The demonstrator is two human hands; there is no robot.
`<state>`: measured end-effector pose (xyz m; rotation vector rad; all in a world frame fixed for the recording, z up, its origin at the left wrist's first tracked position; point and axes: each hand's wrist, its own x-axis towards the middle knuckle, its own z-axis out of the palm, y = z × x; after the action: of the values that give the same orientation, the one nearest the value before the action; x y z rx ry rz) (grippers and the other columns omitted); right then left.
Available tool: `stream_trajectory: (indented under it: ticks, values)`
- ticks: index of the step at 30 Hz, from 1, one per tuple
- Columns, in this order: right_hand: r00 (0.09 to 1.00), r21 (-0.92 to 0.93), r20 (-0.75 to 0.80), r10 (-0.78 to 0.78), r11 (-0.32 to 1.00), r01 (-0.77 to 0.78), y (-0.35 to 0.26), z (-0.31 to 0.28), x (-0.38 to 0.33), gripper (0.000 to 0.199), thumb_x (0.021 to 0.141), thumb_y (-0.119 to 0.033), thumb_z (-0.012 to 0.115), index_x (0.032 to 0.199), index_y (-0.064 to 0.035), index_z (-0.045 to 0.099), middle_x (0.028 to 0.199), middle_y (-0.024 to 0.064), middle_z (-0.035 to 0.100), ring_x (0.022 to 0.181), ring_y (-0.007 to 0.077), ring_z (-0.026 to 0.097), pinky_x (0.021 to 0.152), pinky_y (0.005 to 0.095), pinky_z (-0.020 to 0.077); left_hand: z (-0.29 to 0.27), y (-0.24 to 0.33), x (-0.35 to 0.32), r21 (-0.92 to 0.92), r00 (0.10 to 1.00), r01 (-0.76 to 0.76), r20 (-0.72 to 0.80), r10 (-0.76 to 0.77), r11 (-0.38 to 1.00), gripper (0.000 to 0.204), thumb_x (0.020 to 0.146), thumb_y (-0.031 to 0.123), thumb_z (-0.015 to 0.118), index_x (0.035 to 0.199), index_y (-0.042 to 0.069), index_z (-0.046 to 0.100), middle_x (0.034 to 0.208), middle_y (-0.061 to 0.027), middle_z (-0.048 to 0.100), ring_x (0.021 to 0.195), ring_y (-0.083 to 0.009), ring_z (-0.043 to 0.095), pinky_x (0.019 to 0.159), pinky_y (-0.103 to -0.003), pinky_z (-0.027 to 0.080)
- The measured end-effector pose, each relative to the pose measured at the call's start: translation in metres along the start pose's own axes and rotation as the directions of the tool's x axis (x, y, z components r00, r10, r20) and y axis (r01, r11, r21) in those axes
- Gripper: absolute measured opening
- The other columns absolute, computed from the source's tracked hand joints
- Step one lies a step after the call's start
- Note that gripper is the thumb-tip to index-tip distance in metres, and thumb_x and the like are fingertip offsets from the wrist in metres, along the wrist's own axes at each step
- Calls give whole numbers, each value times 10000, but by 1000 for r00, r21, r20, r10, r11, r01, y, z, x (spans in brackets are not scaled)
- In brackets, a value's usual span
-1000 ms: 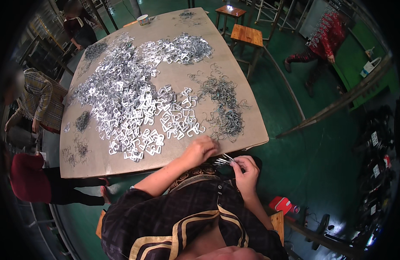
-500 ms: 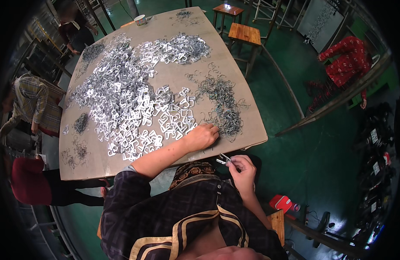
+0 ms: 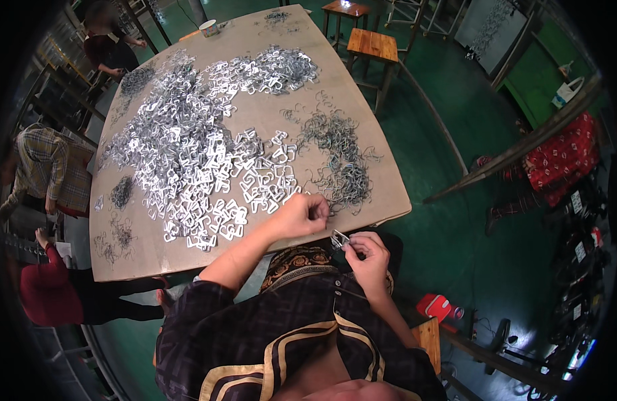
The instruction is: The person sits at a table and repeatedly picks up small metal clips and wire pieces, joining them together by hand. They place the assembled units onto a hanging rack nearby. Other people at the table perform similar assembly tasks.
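My right hand (image 3: 369, 260) is closed in a pinch on a small bent metal clip (image 3: 338, 238), held just off the table's near edge. Close beside it, my left hand (image 3: 304, 215) hovers at the edge with thumb and fingertips pressed together; whatever they hold is too small to make out. A heap of thin wire hooks (image 3: 348, 167) lies just beyond my left hand. Left of that, a large spread of shiny bent metal clips (image 3: 208, 157) covers much of the brown tabletop (image 3: 275, 110).
Smaller wire piles (image 3: 122, 192) lie along the table's left side. A paper cup (image 3: 209, 28) stands at the far edge. Wooden stools (image 3: 373, 45) are at the far right. People in plaid (image 3: 41, 157), dark red (image 3: 47, 287) and patterned red (image 3: 562, 160) are nearby.
My left hand has drawn back from the wire heap toward the near edge and my right hand. The person in patterned red has moved nearer on the right.
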<state>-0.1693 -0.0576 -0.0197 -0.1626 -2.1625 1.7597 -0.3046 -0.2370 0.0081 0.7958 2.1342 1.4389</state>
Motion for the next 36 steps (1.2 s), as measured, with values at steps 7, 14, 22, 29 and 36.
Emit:
stream_trajectory:
  ticks: [7,14,22,29,36]
  values:
    - [997,-99,53,-51,994,56,-15,5,4,118,744,72,710,841,36,653,902,94,634,697,176,677,640,275,553,29,18,-36,-65,959,-259,-134,249,964,109,755,39,690,798,37,590,928,-84,584,947,-226,545,893,-341,411]
    - [990,-188,85,-111,974,125,-27,8,5,122,745,77,701,847,29,654,923,101,637,736,197,682,654,290,564,40,12,-43,16,924,-276,-272,270,961,115,754,30,686,797,40,580,1006,-109,646,990,-246,569,913,-361,420]
    - [927,-123,217,-306,933,337,-27,6,18,125,709,-3,749,793,4,657,862,102,658,722,222,669,641,317,526,42,10,-57,-217,949,-263,-231,213,940,132,821,22,651,873,33,530,978,-122,671,936,-246,629,847,-357,473]
    - [850,-335,382,-362,803,493,10,44,76,232,756,-74,729,980,-38,679,919,99,596,876,264,589,758,378,473,45,11,-62,-100,910,-381,-220,353,919,141,807,10,658,859,42,531,957,-117,672,907,-257,627,838,-369,467]
    - [769,-454,589,-250,684,571,42,104,108,216,758,-98,715,973,-98,686,928,89,551,960,286,529,840,417,410,51,9,-64,-88,894,-414,-224,387,906,132,797,-9,648,845,40,535,944,-122,665,901,-274,624,836,-381,463]
